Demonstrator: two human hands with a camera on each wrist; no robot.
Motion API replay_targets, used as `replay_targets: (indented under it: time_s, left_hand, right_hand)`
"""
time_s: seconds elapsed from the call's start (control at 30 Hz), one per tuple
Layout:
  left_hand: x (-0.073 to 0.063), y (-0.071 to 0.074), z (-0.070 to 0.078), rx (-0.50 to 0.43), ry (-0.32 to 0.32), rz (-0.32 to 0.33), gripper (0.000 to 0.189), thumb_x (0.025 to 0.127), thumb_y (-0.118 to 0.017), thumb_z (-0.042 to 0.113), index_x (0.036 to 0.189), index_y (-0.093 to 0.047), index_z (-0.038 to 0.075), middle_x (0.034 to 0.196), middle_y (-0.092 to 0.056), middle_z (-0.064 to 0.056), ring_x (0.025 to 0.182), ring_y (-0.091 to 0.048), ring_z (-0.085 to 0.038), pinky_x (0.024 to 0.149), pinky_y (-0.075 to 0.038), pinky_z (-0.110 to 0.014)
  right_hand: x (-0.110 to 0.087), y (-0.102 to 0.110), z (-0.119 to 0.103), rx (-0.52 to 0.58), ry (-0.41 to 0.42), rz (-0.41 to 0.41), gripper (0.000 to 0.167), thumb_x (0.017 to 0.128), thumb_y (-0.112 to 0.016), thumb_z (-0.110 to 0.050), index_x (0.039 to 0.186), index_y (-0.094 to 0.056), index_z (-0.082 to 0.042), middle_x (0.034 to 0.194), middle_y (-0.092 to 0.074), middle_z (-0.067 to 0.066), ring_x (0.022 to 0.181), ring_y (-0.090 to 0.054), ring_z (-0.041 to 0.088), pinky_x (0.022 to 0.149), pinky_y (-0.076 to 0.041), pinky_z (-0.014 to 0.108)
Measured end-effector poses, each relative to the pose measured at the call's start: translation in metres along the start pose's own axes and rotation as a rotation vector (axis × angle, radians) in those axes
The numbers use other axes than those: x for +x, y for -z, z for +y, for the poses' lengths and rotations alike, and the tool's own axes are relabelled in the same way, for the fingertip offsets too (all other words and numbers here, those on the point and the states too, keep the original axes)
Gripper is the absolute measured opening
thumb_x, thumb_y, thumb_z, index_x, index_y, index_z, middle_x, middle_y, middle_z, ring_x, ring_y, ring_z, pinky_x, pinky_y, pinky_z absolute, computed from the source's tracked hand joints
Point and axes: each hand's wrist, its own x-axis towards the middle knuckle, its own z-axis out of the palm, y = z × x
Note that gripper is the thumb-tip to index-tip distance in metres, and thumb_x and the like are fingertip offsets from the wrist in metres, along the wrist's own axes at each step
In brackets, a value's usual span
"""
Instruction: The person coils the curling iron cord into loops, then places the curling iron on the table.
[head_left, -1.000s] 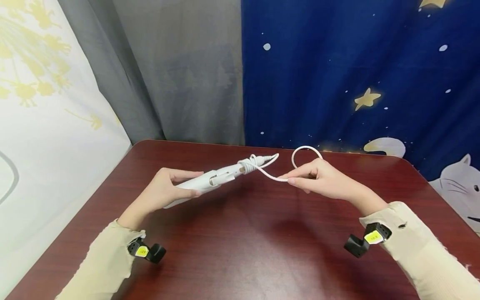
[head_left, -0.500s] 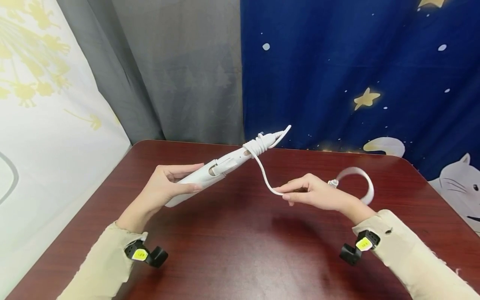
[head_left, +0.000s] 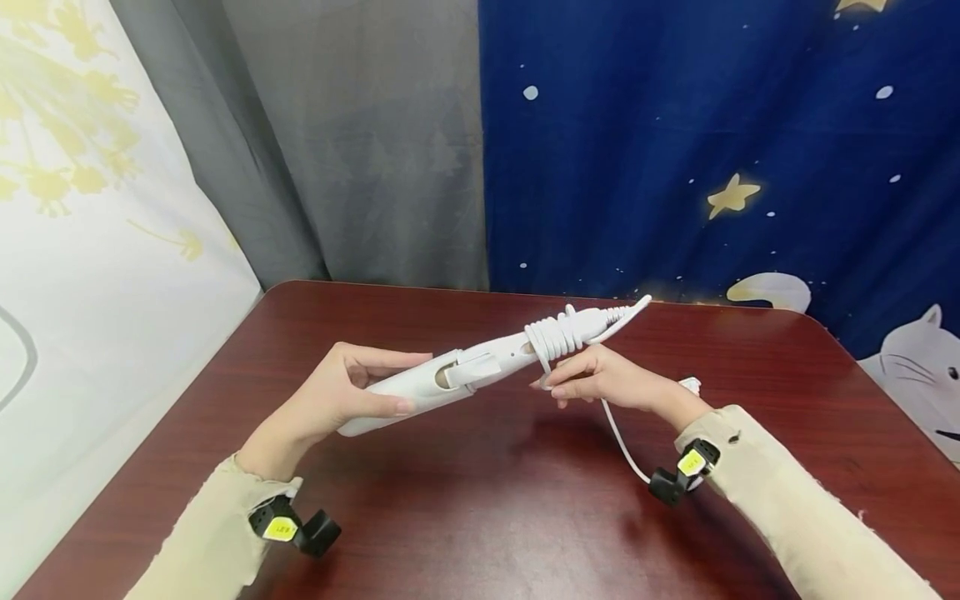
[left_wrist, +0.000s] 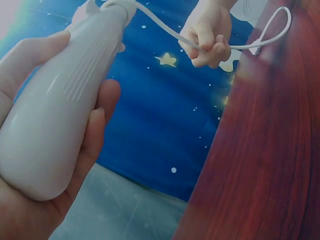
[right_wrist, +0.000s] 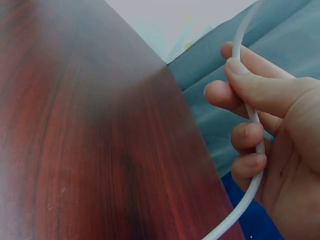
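Note:
My left hand point(head_left: 341, 396) grips the thick end of a long white hair tool point(head_left: 450, 373), held above the red-brown table point(head_left: 465, 517); the left wrist view shows its rounded body point(left_wrist: 55, 115) in my palm. Its white cord point(head_left: 558, 333) is coiled several turns around the thin far end. My right hand point(head_left: 592, 377) pinches the cord just below the coils, as the right wrist view shows with the cord point(right_wrist: 255, 145) running between thumb and fingers. The loose cord point(head_left: 622, 442) hangs down past my right wrist.
A blue star-patterned cloth point(head_left: 720, 142) and a grey curtain point(head_left: 352, 142) hang behind the table. A white sheet with yellow print point(head_left: 82, 208) stands at the left. The table's back edge point(head_left: 525, 293) lies just beyond the hands.
More cord turns now lie around the tool's thin end. My right hand came in close under the coils, and the loose loop dropped toward my wrist. The tool tilted lower and shifted right.

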Motion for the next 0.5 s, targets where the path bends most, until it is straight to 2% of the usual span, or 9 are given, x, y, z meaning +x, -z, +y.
replay_targets:
  time_s: [0.17,0.23,0.3,0.33,0.4,0.47,0.5]
  left_hand:
    - [-0.002,0.001,-0.005,-0.013,-0.016,-0.062,0.045,0.073,-0.073,0.001,0.116,-0.063,0.003,0.103,-0.066,-0.013,0.082,-0.062,-0.025,0.066,-0.052,-0.036]
    - [-0.002,0.002,-0.007,-0.015,-0.031,-0.090,0.044,0.073,-0.073,0.001,0.116,-0.064,0.003,0.102,-0.067,-0.013,0.080,-0.062,-0.024,0.065,-0.052,-0.036]
    - [-0.002,0.002,-0.008,-0.023,-0.044,-0.118,0.043,0.073,-0.073,0.001,0.115,-0.065,0.004,0.101,-0.067,-0.013,0.080,-0.062,-0.023,0.064,-0.052,-0.036]
    - [-0.002,0.003,-0.009,-0.022,-0.057,-0.134,0.042,0.073,-0.073,0.000,0.114,-0.065,0.003,0.101,-0.067,-0.013,0.080,-0.061,-0.022,0.063,-0.052,-0.036]
    - [-0.002,0.002,-0.010,-0.022,-0.077,-0.162,0.042,0.073,-0.072,0.000,0.114,-0.065,0.004,0.102,-0.067,-0.013,0.081,-0.061,-0.020,0.062,-0.051,-0.035]
    - [-0.001,0.002,-0.011,-0.016,-0.092,-0.187,0.042,0.072,-0.073,-0.001,0.113,-0.066,0.005,0.102,-0.066,-0.013,0.081,-0.060,-0.018,0.062,-0.051,-0.034]
    - [-0.001,0.003,-0.012,-0.014,-0.097,-0.200,0.042,0.072,-0.073,-0.001,0.113,-0.067,0.006,0.103,-0.066,-0.013,0.081,-0.060,-0.018,0.063,-0.051,-0.033]
  right_hand:
    - [0.004,0.002,0.003,-0.003,-0.150,-0.025,0.028,0.087,-0.062,-0.018,0.111,-0.066,-0.004,0.083,-0.066,0.018,0.069,-0.050,0.022,0.057,-0.038,0.029]
    - [0.005,0.003,0.005,-0.005,-0.187,-0.043,0.026,0.087,-0.063,-0.020,0.107,-0.067,-0.004,0.085,-0.066,0.018,0.071,-0.050,0.021,0.060,-0.040,0.031]
    - [0.009,0.004,0.005,0.001,-0.164,-0.065,0.021,0.087,-0.061,-0.013,0.103,-0.067,-0.001,0.084,-0.067,0.016,0.067,-0.049,0.017,0.059,-0.040,0.029]
    - [0.011,0.004,0.005,-0.015,-0.130,-0.068,0.015,0.085,-0.060,-0.010,0.095,-0.068,-0.001,0.078,-0.066,0.012,0.064,-0.047,0.013,0.057,-0.040,0.027]
    - [0.016,0.005,0.004,-0.026,-0.039,-0.078,0.012,0.082,-0.060,-0.005,0.088,-0.070,-0.001,0.072,-0.065,0.005,0.061,-0.045,0.008,0.053,-0.039,0.024]
    - [0.021,0.007,0.004,-0.055,0.077,-0.093,0.015,0.080,-0.061,-0.002,0.090,-0.072,-0.004,0.073,-0.066,-0.001,0.061,-0.049,0.007,0.052,-0.042,0.022]
    - [0.023,0.007,0.003,-0.055,0.098,-0.098,0.015,0.080,-0.062,-0.004,0.090,-0.073,-0.006,0.073,-0.066,-0.001,0.060,-0.050,0.008,0.051,-0.042,0.022]
